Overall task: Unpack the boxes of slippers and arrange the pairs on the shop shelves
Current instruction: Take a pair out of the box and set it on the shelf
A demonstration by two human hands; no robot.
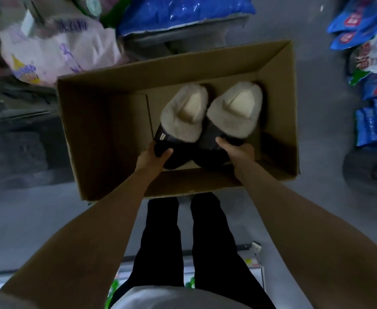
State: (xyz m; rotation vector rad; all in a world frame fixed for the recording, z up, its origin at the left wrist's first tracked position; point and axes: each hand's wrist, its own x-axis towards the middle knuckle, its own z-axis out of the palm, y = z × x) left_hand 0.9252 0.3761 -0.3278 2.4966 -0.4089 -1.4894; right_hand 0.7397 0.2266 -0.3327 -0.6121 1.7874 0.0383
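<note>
Grey floor (316, 108), with an open cardboard box (107, 134) set on it.

The box is seen mid-frame, flaps up, just ahead of two legs in dark trousers (160, 246) standing on the floor. Beyond the box's far edge, a pale pink printed bag (56, 47) and a blue plastic sack (183, 12) are noted lying side by side. Along the right edge, blue and white packets (372, 63) are stacked. Left-side items are too blurred to identify.

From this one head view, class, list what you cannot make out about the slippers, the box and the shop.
- Slipper toes: covered by the left hand and right hand.
- Label on left slipper: too small.
- Pink bag print: blurred.
- Shelves: cut off by the bottom edge.
- Cardboard box outside: hidden.
</note>
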